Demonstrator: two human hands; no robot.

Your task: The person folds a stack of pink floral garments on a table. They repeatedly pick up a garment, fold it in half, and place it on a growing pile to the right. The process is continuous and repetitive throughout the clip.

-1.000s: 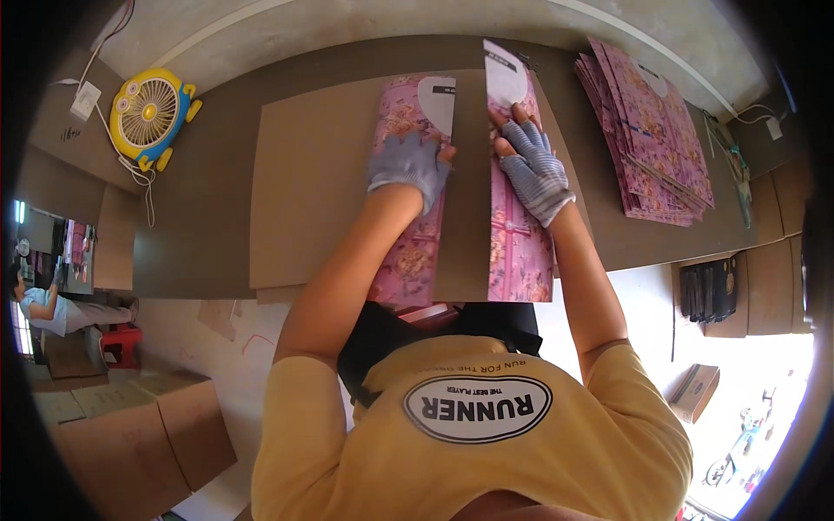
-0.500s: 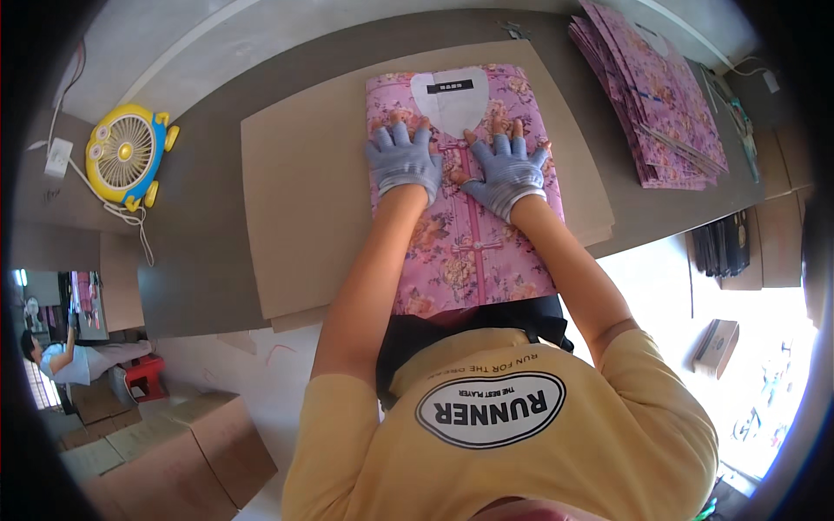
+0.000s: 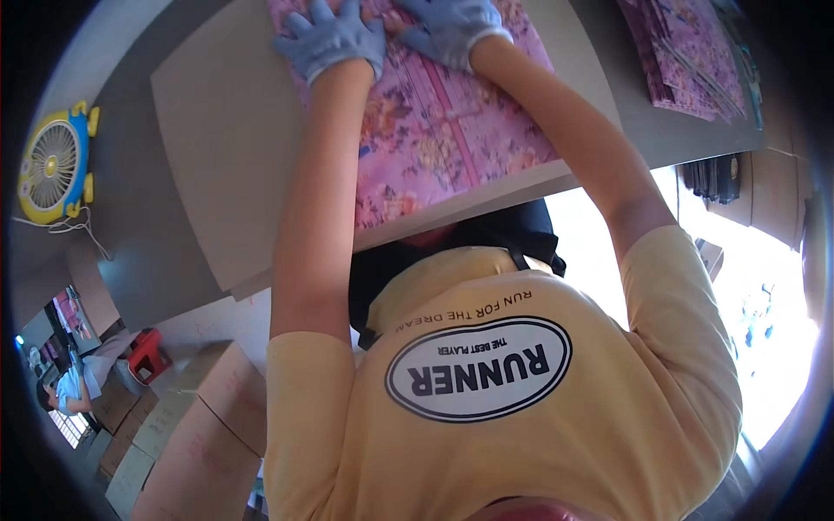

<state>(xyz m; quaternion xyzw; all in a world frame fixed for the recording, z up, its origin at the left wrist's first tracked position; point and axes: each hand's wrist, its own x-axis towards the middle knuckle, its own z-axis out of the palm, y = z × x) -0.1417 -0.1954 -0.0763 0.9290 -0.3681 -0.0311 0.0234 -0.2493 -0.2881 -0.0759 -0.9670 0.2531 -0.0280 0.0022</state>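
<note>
pink floral cloth lies beneath both palms: the folded garment [image 3: 426, 130] rests on a cardboard sheet [image 3: 217, 156] laid over the dark table [image 3: 135, 252], its near edge close to the sheet's front edge, just before the person's waist. the left hand [image 3: 334, 42], in a grey-blue glove, is palm down on the garment's left part, fingers fanned apart. the right hand [image 3: 452, 30], gloved alike, is flat on the right part, fingers open too, though some tips run out at the upper edge. neither hand pinches the cloth

two palms set side by side probably share the pressure, so the layers lie flat without skewing, and the nearly straight arms likely let body weight help. the sheet seems to serve as a smooth, even bed. the stack of pink floral pieces [image 3: 695, 61] sits off to the right, perhaps to be reachable without crowding the sheet; the yellow and blue fan [image 3: 52, 163] stands far left, probably to keep its cord away from the cloth
</note>
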